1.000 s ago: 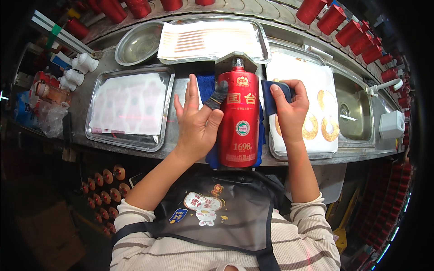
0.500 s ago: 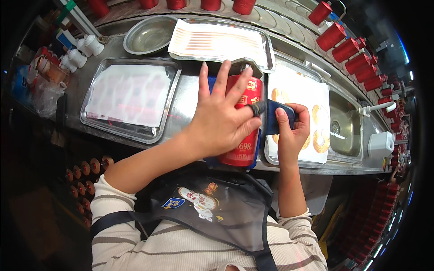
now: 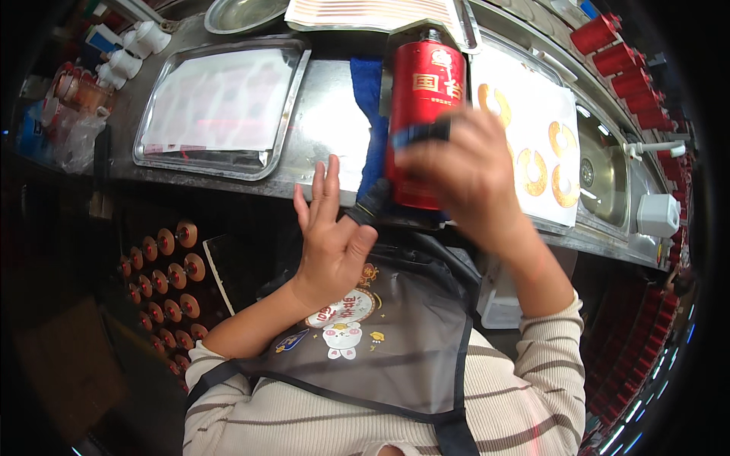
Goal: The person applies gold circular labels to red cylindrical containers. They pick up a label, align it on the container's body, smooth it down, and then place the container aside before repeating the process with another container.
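Note:
A red bottle (image 3: 428, 83) with gold and white print lies neck away from me in a dark holder on the counter. My right hand (image 3: 483, 178), smeared by motion, is over the bottle's lower half. It grips a dark blue flat pad (image 3: 420, 136), which lies across the bottle; whether it touches the surface I cannot tell. My left hand (image 3: 328, 254) is near the counter's front edge, fingers spread and holding nothing. A black cover sits on one of its fingers, close to the bottle's base. Beside the bottle lies a blue cloth (image 3: 368, 99).
Left of the bottle stands a metal tray (image 3: 275, 152) with a white sheet. On the right, a white sheet (image 3: 525, 99) bears gold ring-shaped decals, next to a sink (image 3: 617, 216) with a white tap. A striped decal sheet (image 3: 365, 14) and metal bowl (image 3: 220, 29) stand behind.
My left hand has come off the bottle, back toward me. My right hand has swung over the bottle with the blue pad. The whole view has shifted, the counter sitting higher.

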{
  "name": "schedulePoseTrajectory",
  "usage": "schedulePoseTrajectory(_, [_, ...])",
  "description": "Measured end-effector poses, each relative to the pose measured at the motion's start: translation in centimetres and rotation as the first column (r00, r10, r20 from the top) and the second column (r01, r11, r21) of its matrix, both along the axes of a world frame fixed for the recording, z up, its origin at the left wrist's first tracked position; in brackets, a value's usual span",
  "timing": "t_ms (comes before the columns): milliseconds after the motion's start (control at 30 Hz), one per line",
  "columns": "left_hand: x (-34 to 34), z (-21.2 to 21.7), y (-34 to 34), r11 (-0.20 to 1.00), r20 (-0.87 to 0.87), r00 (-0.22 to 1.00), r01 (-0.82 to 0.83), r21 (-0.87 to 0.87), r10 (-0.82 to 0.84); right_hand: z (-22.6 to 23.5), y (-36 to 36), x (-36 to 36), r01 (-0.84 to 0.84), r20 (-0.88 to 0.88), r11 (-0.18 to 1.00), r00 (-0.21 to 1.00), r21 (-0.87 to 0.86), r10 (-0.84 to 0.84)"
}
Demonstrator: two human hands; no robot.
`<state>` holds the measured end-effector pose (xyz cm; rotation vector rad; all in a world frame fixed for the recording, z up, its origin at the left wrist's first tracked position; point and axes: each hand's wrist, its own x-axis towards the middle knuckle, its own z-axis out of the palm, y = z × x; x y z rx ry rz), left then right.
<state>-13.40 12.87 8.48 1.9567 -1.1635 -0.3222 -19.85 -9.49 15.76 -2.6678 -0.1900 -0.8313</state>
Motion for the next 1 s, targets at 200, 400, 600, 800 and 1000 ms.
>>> schedulePoseTrajectory(200, [1.4, 1.1, -2.0, 0.986, -0.257, 0.966, -0.068, -0.154, 0.026, 0.1, 2.7, -6.6, -0.155, -0.075, 0.93, 0.979, 0.332, 0.19])
schedulePoseTrajectory(400, [1.1, 1.6, -6.3, 0.98, -0.453, 0.891, -0.07, -0.186, -0.022, -1.7, 3.4, -8.5, 0.143, 0.007, 0.877, 0.986, 0.459, -0.165])
schedulePoseTrajectory(600, [1.8, 1.1, -6.1, 0.987, -0.422, 0.903, 0.009, -0.161, -0.077, -4.5, 2.2, -7.3, 0.395, -0.283, 0.173, 0.844, 0.902, -0.455])
schedulePoseTrajectory(800, [1.5, 1.1, -5.7, 0.975, -0.569, 0.821, -0.084, -0.205, -0.049, -1.4, 4.3, -6.6, 0.342, -0.165, 0.497, 0.916, 0.798, -0.365])
schedulePoseTrajectory(1000, [1.3, 2.4, -5.2, 0.991, -0.172, 0.985, -0.009, -0.133, -0.015, -4.5, 1.6, -8.2, 0.444, -0.324, 0.118, 0.787, 0.888, -0.525])
